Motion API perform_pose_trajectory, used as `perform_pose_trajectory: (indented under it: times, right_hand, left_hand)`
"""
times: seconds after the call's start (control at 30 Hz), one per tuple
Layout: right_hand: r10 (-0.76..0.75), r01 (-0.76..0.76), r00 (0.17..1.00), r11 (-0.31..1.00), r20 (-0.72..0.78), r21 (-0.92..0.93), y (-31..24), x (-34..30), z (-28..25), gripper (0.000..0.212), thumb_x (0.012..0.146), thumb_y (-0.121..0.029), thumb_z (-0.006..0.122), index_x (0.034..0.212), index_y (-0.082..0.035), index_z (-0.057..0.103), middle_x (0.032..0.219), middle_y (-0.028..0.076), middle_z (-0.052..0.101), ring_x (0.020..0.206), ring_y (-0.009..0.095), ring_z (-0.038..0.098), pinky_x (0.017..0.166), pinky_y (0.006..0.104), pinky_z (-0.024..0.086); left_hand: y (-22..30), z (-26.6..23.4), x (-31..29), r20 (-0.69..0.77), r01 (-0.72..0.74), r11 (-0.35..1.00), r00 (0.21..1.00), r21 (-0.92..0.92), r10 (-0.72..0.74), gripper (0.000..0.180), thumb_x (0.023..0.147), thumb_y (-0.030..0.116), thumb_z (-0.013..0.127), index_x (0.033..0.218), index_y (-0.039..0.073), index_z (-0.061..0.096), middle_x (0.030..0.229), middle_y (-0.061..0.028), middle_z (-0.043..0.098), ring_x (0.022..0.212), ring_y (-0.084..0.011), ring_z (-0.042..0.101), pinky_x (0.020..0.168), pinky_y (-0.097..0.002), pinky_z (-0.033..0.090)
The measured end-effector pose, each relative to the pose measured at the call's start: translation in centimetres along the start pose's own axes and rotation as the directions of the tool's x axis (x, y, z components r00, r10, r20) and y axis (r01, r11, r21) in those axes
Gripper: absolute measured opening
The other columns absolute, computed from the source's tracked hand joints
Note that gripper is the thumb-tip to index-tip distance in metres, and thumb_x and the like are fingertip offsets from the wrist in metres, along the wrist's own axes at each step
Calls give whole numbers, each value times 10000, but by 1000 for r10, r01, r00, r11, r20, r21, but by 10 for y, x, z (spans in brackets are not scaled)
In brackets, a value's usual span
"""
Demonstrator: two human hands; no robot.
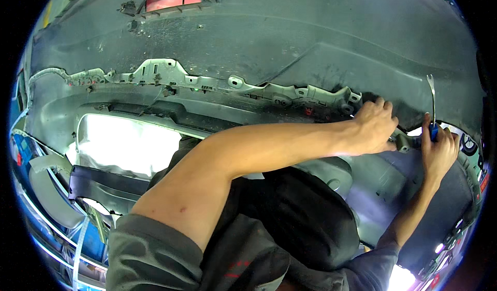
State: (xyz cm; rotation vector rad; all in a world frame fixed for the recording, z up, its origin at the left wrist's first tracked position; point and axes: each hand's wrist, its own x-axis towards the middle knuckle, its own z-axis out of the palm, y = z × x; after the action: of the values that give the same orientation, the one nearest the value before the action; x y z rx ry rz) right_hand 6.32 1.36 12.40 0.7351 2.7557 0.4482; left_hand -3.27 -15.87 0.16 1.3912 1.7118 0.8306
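A large dark grey car bumper cover (248,37) spreads before me, with a lighter flange strip (165,73) full of tabs and slots running across it. My left arm reaches far to the right. My left hand (375,125) is closed on the right end of the bumper's edge, its fingers curled over it and the thumb below. Just right of it, my right hand (440,148) grips the blue handle of a fork-tipped trim pry tool (433,97). The tool's metal shaft points up and away, its forked tip in front of the bumper's surface. Part of the handle is hidden in the fist.
A red lamp (173,0) sits in the bumper's upper left. Below the flange lies another grey panel (202,115) with a bright opening at left. A rack with blue bins (93,236) and further dark panels (103,185) stands at lower left.
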Motion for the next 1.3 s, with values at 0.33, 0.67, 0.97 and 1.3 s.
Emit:
perform_pose_trajectory:
  times: [0.33,0.67,0.97,1.3]
  right_hand:
    - [-337,261,921,907,197,331,-32,54,-20,318,978,-327,784,1054,-24,722,928,210,711,883,442,705,756,512,546]
    - [-796,737,586,443,-155,511,-161,111,91,299,935,-327,788,1025,-79,648,892,110,651,824,357,693,647,479,535]
    - [-837,907,400,303,-374,293,-167,122,134,276,848,-260,771,1030,-135,605,879,44,577,795,253,678,583,422,553]
    - [-883,788,465,384,-57,481,-182,131,124,316,909,-365,791,925,-77,662,806,82,645,811,288,716,653,401,592]
  left_hand:
    - [2,0,9,177,16,979,983,205,-53,805,800,600,887,1218,-72,736,1150,-165,738,1111,-307,715,908,-416,598]
    - [9,6,4,191,-90,966,981,244,43,707,852,577,855,1242,-5,760,1109,-106,797,1079,-261,750,874,-392,585]
    - [22,4,-5,72,21,924,996,382,-52,401,904,256,772,1224,15,779,1169,-149,745,1116,-309,690,894,-377,566]
    - [27,-22,-11,183,-80,898,983,433,-1,411,913,225,742,1253,-7,741,1163,-109,696,1052,-249,661,795,-333,559]
